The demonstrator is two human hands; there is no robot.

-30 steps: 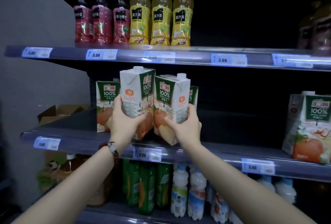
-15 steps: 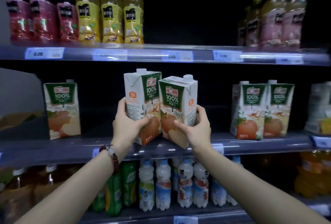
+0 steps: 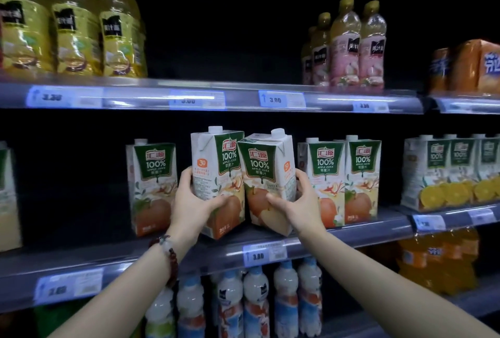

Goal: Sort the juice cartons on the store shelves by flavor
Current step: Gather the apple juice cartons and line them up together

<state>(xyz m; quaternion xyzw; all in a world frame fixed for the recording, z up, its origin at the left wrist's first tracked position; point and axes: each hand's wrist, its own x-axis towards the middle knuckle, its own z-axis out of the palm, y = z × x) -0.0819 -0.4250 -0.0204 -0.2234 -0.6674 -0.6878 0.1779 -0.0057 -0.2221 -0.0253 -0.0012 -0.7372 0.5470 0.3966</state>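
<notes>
My left hand [image 3: 193,202] grips one white-and-green apple juice carton [image 3: 216,167], and my right hand [image 3: 295,202] grips a second apple juice carton [image 3: 266,175]. Both cartons are tilted toward each other, touching, over the front of the middle shelf [image 3: 338,237]. One apple carton [image 3: 153,186] stands to the left of them. Two more apple cartons [image 3: 346,180] stand close on the right, just behind my right hand. Farther right stands a row of orange juice cartons [image 3: 446,172].
Yellow juice bottles [image 3: 73,32] and pink juice bottles [image 3: 349,48] stand on the top shelf, with orange packs [image 3: 473,67] at far right. White-and-blue bottles [image 3: 259,302] and orange bottles [image 3: 438,259] fill the bottom shelf. Price tags [image 3: 281,99] line the shelf edges.
Both hands have carried the two apple cartons rightward along the middle shelf, ending beside the pair of apple cartons. The orange cartons have come into view at right.
</notes>
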